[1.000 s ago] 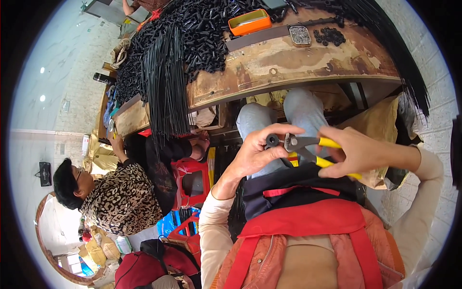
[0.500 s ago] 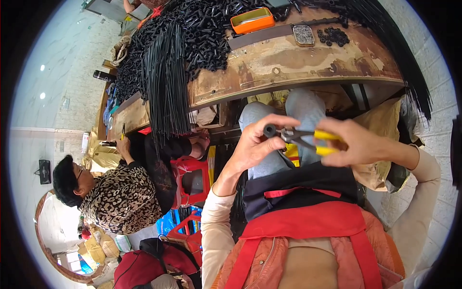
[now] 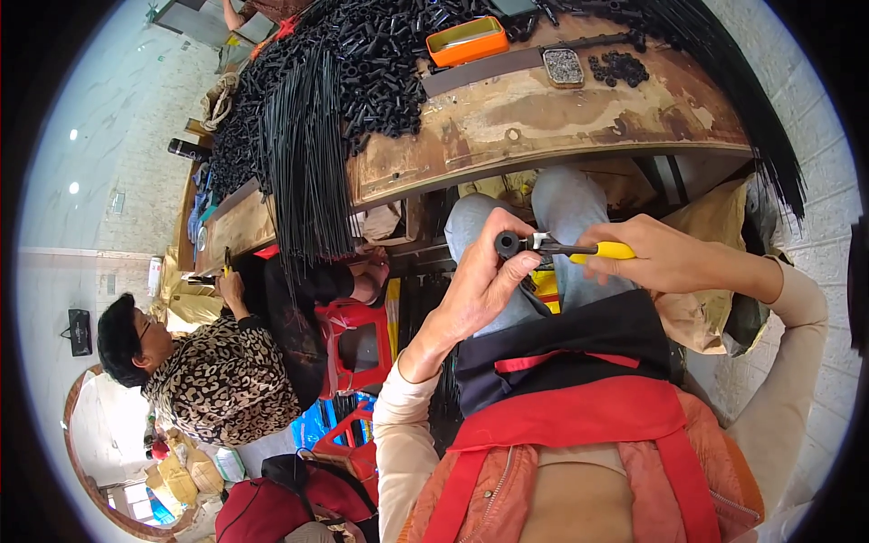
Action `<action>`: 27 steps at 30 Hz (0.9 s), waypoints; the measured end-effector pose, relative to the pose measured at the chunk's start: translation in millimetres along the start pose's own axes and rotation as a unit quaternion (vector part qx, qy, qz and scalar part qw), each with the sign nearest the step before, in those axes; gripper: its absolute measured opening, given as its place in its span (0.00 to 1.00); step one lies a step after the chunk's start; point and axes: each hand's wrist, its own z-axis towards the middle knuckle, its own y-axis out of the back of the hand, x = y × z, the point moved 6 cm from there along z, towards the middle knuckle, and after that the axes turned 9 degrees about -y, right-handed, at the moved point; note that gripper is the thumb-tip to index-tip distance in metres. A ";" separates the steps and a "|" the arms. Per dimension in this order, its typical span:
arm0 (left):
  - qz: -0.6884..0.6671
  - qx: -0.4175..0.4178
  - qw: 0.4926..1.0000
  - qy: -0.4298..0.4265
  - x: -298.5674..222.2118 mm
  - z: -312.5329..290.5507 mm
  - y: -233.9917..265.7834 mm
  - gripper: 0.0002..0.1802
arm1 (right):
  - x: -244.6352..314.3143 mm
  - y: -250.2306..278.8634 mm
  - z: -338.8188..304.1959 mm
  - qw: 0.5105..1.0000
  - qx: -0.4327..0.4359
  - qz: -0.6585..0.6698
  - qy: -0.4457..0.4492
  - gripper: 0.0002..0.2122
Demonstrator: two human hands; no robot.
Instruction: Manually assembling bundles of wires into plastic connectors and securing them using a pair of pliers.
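Above my lap, my left hand (image 3: 484,276) is closed around a black cylindrical part (image 3: 508,242), its round hollow end showing between thumb and fingers. My right hand (image 3: 638,255) grips yellow-handled pliers (image 3: 604,251). Their metal jaws (image 3: 543,242) are right beside the black part, near my left thumb; whether they pinch something small there I cannot make out. The pliers' handles look squeezed together. Most of the black part is hidden by my left fingers.
A worn wooden workbench (image 3: 507,136) bears a heap of black tubular parts (image 3: 380,90), bundles of thin black rods (image 3: 308,163), an orange box (image 3: 467,42), a small tin of metal bits (image 3: 564,68) and black rings (image 3: 619,68). A co-worker (image 3: 226,371) sits at left by a red stool (image 3: 358,344).
The pliers' handles, spread apart before, are now closed together in my right hand. Their jaws have turned and come level beside the black part in my left hand.
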 end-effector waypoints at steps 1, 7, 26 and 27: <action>0.004 -0.010 1.000 -0.006 2.4 0.0 0.7 0.13 | 5.5 3.1 -3.1 1.000 0.011 0.007 -0.013 0.15; 0.015 0.012 1.000 -0.009 -6.1 3.4 -0.6 0.12 | 7.3 1.0 -11.7 0.998 0.028 0.006 -0.051 0.17; -0.084 -0.120 0.989 0.033 64.8 38.6 15.0 0.18 | -79.1 187.3 168.3 0.826 -0.403 -0.388 0.063 0.08; -0.087 -0.122 0.988 0.035 67.5 40.4 16.7 0.18 | -81.8 187.3 177.2 0.826 -0.382 -0.413 0.042 0.08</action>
